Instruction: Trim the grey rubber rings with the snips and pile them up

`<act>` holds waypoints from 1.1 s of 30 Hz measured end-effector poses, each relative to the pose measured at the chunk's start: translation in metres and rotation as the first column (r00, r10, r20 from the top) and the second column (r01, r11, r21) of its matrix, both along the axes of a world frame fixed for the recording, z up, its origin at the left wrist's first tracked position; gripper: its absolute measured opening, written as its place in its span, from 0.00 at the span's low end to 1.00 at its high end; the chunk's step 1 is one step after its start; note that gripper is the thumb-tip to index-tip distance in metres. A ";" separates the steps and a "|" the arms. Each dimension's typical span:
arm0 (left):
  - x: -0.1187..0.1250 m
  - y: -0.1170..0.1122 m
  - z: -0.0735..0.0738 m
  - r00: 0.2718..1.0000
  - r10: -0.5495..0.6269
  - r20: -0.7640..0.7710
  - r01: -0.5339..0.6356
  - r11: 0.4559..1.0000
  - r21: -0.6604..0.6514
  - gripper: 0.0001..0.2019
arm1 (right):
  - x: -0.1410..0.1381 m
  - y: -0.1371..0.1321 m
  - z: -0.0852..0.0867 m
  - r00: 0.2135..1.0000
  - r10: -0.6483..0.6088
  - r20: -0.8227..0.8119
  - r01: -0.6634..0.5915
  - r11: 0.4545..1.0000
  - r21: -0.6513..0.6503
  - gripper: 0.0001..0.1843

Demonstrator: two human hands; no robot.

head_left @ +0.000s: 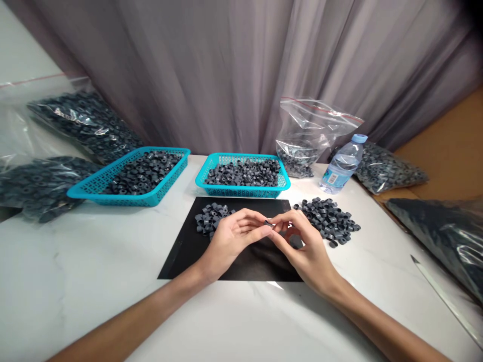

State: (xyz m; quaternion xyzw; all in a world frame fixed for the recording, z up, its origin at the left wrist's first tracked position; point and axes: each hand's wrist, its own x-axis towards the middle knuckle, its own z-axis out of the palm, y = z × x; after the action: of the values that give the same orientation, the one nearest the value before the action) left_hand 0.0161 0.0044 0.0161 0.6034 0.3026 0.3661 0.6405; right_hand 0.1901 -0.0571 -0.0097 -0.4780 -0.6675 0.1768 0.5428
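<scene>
Above a black mat (181, 256), my left hand (237, 234) and my right hand (302, 244) meet at the fingertips. Between them they pinch one small dark grey cap-like piece (268, 223), mostly covered by the fingers. Behind my left hand, on the mat, lies a pile of small grey ring-shaped pieces (211, 217). A second pile of grey cap-like pieces (330, 218) spreads over the table to the right of my right hand. Both hands are closed at thumb and fingertips.
Two blue baskets (243, 191) (154, 198) filled with dark pieces stand behind the mat. A zip bag (302, 151), a water bottle (342, 166) and more filled bags (388, 168) (86, 123) surround the white table (113, 261). A pale pointed tool (445, 296) lies at right.
</scene>
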 end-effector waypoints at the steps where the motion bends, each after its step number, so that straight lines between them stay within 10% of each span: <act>1: 0.000 0.000 -0.001 1.000 0.002 0.002 -0.002 1.000 0.003 0.13 | 0.000 0.000 0.000 1.000 0.001 -0.008 -0.001 1.000 0.000 0.05; 33: 0.000 -0.002 -0.006 1.000 0.025 0.000 -0.024 0.992 0.120 0.09 | 0.004 0.001 0.006 1.000 -0.026 0.008 0.025 0.999 0.033 0.04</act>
State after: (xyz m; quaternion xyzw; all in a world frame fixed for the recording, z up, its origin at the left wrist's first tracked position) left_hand 0.0161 0.0025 0.0098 0.6372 0.2878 0.3912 0.5984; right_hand 0.1938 -0.0562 -0.0038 -0.4782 -0.6665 0.1567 0.5500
